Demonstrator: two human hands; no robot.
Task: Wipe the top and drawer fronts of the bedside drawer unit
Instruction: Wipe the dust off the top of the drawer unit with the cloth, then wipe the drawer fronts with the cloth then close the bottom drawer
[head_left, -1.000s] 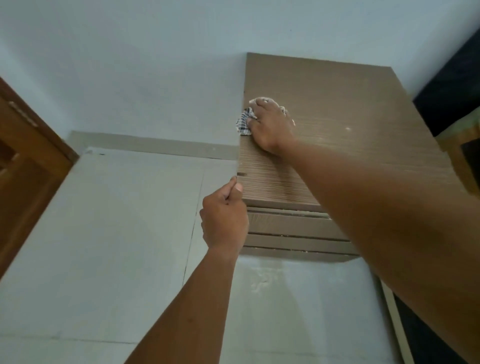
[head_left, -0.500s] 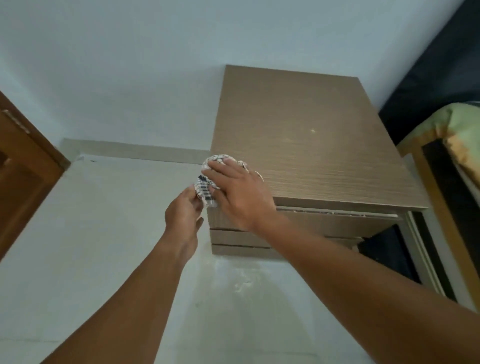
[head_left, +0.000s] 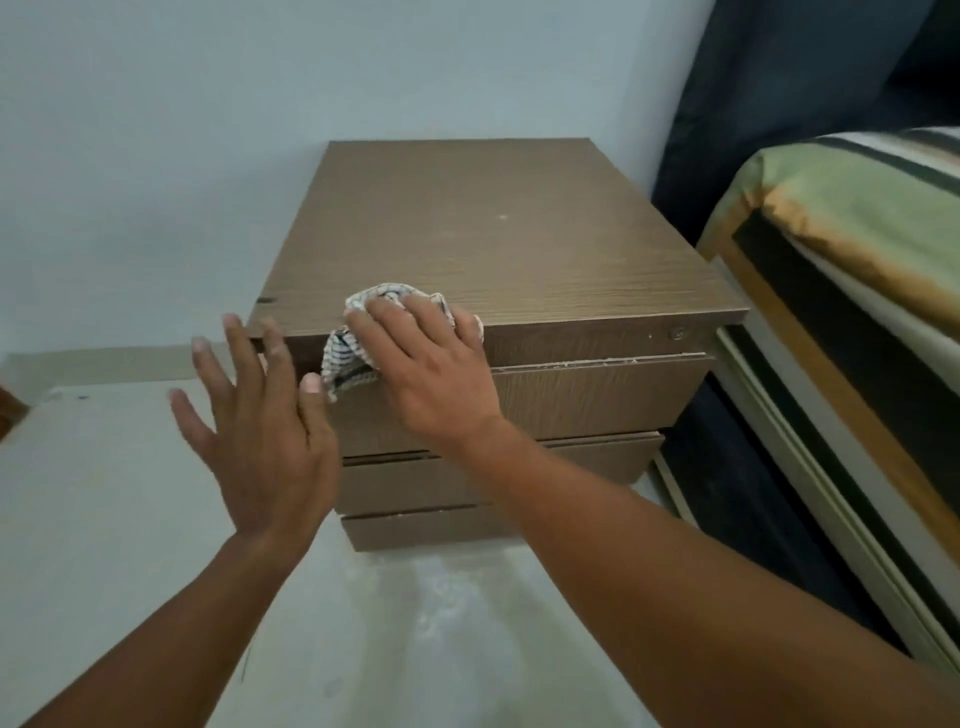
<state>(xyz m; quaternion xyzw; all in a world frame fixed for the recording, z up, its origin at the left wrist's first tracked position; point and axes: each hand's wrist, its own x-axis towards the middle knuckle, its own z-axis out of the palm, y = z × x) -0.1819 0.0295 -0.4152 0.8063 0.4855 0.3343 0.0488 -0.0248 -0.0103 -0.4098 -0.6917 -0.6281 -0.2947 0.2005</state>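
The brown wood-grain bedside drawer unit (head_left: 493, 234) stands against the pale wall, with three drawer fronts (head_left: 597, 400) facing me. My right hand (head_left: 431, 369) presses a white cloth with dark stripes (head_left: 345, 358) over the front edge of the top, near its left corner, and onto the upper drawer front. The cloth bunches out from under the fingers. My left hand (head_left: 260, 421) is spread open in front of the unit's left front corner, holding nothing; whether its fingertips touch the unit is unclear.
A bed (head_left: 852, 270) with a green, tan and black striped mattress and a light wooden frame stands close on the right, against a dark curtain or panel (head_left: 769, 78). Pale tiled floor (head_left: 104, 519) lies to the left and in front, with whitish dust below the drawers.
My right hand has dragged the cloth from the top's left edge down over the front edge onto the upper drawer front. My left hand has opened and spread. The view has swung to face the drawers.
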